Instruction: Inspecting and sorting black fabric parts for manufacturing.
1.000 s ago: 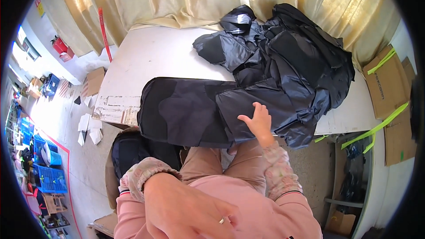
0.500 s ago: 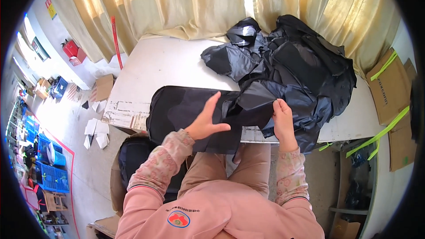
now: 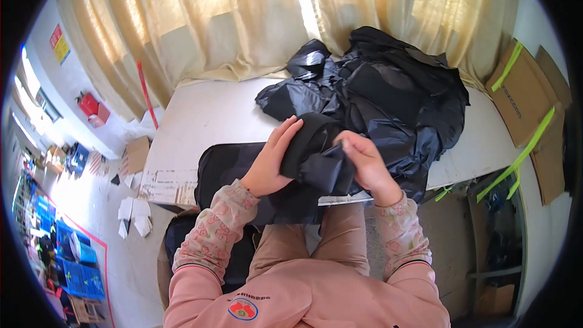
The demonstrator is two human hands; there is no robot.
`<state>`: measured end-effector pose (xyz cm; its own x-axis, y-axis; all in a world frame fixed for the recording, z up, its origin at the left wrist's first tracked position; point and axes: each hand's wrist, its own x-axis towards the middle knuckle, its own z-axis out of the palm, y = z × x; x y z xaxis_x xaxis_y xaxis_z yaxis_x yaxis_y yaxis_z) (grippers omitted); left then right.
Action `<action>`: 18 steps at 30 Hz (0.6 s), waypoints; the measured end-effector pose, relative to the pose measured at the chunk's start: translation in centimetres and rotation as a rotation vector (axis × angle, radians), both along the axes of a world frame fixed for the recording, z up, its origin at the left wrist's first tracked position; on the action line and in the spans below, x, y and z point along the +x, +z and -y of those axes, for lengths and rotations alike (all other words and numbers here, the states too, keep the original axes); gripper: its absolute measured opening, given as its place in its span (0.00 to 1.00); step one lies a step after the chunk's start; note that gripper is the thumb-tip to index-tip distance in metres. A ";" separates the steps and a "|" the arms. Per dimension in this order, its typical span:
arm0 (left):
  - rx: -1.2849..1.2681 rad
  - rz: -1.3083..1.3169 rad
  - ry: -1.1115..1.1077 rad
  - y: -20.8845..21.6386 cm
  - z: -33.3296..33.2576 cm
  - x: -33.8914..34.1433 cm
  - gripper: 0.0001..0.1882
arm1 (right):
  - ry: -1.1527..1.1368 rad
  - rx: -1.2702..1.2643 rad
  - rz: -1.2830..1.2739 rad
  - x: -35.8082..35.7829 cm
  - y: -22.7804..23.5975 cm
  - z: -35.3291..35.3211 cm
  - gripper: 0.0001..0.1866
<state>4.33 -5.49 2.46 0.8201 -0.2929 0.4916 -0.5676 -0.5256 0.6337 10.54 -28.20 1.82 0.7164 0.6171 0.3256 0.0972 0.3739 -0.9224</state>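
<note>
One left hand (image 3: 267, 165) straight-fingered, right hand (image 3: 368, 167) curled

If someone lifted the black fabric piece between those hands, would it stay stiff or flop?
The black fabric piece would likely flop, since it curls over between the left hand and right hand. Its glossy flap may feel slippery, judging by the sheen.
</note>
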 end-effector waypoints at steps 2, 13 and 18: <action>-0.056 0.093 0.002 -0.1 -0.1 0.1 0.37 | -0.011 -0.181 0.170 -1.0 1.5 -0.6 0.14; -0.755 -0.421 0.050 0.7 -3.9 -1.3 0.16 | -0.705 -0.436 0.653 -0.5 -2.3 4.4 0.07; -0.337 -0.833 -0.222 -3.8 -2.7 -2.0 0.22 | -0.785 0.084 0.081 1.5 1.7 4.0 0.08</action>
<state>2.33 -2.76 -1.29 0.8892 -0.4343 -0.1439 0.0745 -0.1728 0.9821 12.06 -32.17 3.53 0.9038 -0.0872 0.4189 0.4273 0.2366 -0.8726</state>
